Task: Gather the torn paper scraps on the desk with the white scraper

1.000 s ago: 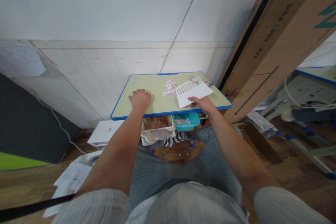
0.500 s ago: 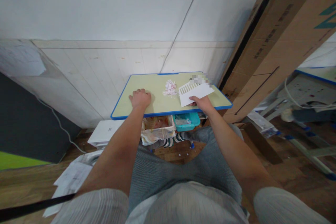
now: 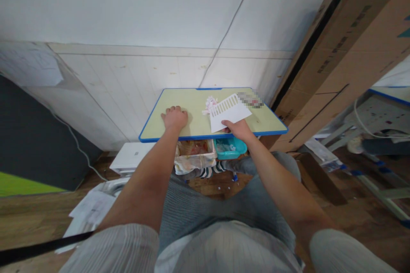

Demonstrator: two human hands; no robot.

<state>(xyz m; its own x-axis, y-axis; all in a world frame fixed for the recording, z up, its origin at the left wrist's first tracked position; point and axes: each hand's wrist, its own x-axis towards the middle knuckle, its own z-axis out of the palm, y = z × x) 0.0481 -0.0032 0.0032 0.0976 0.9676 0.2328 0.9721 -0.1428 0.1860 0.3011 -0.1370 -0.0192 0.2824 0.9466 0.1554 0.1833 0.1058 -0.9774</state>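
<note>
My right hand (image 3: 237,129) pinches the near edge of a white sheet of paper (image 3: 231,113), thumb on top. A row of narrow slots is cut along the sheet's far edge. It is held at a slant over the right half of the small desk (image 3: 196,126), which has a pale yellow top and blue rim. Just beyond the sheet's left corner lies a heap of pinkish-white paper scraps (image 3: 211,103), partly hidden by the sheet. My left hand (image 3: 175,117) rests palm down on the left part of the desk, its fingers apart and holding nothing.
A blurred-out item (image 3: 251,99) lies at the desk's back right. Below the front edge are a lined bin (image 3: 195,161) and a turquoise basket (image 3: 231,153). Tall cardboard boxes (image 3: 333,59) lean at the right. A white wall (image 3: 144,72) stands behind the desk.
My right hand has moved the paper sheet leftward, so it now covers part of the scrap heap. My left hand stays in place on the desk. The view has shifted slightly.
</note>
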